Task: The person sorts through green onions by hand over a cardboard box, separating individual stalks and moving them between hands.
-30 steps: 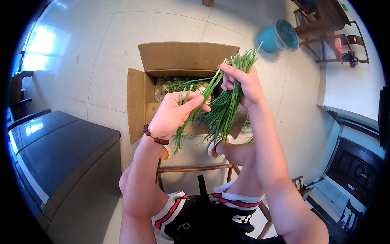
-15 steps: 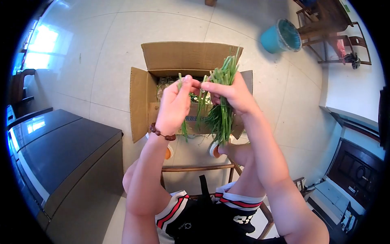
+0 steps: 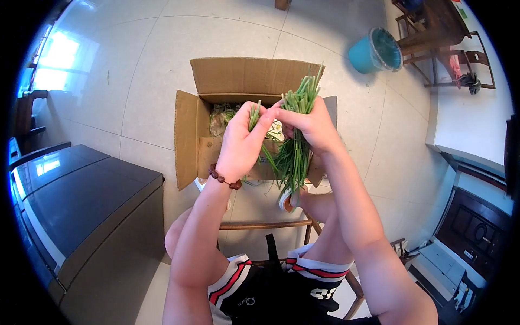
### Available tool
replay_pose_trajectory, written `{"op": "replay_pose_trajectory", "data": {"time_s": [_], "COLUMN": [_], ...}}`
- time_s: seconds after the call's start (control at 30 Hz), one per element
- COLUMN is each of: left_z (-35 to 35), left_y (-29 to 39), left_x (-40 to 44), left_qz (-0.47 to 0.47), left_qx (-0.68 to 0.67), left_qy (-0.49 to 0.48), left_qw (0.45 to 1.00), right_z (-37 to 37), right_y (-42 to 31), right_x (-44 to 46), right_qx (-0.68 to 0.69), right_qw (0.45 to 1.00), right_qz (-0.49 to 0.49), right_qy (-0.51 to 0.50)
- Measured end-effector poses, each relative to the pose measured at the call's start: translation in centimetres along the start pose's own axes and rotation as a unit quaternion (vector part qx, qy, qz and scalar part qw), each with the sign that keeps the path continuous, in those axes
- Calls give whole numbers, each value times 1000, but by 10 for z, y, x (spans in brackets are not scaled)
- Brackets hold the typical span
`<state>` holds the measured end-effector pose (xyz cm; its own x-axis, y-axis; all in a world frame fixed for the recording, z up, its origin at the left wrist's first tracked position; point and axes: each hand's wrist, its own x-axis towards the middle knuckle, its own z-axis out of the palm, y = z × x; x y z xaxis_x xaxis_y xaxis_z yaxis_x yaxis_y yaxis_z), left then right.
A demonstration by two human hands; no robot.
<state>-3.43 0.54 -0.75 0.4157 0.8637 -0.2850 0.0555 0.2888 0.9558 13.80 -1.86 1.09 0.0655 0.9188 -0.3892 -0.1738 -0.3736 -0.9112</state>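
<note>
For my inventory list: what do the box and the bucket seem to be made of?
Box: matte brown cardboard, judging by its opened flaps. Bucket: probably plastic, from its smooth turquoise wall; the clear liner at its rim looks like film.

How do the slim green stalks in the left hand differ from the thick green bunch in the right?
The slim green stalks in the left hand are few; the thick green bunch in the right hand has many. In the picture, the bunch's tops reach higher than the slim stalks'. Both are green and hand-held.
</note>
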Motion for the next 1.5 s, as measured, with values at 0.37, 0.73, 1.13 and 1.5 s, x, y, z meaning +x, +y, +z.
{"op": "replay_pose_trajectory", "data": {"time_s": [0.37,0.73,1.13,1.5], "left_z": [-18,-3,1,-4], "left_y": [-5,18,26,13], "left_x": [7,2,0,4], "left_qz": [-13,-55,-14,46], "left_qx": [62,-117,-204,-68], "left_qy": [88,10,-44,-28], "left_qw": [994,992,978,996], "right_z": [-22,-8,4,8], "right_y": [-14,-9,-6,-2], "right_x": [-4,-7,-7,-7], "right_qx": [115,85,255,191], "right_qw": [992,992,955,973], "right_qz": [46,60,89,74], "right_qy": [0,-73,-123,-107]}}
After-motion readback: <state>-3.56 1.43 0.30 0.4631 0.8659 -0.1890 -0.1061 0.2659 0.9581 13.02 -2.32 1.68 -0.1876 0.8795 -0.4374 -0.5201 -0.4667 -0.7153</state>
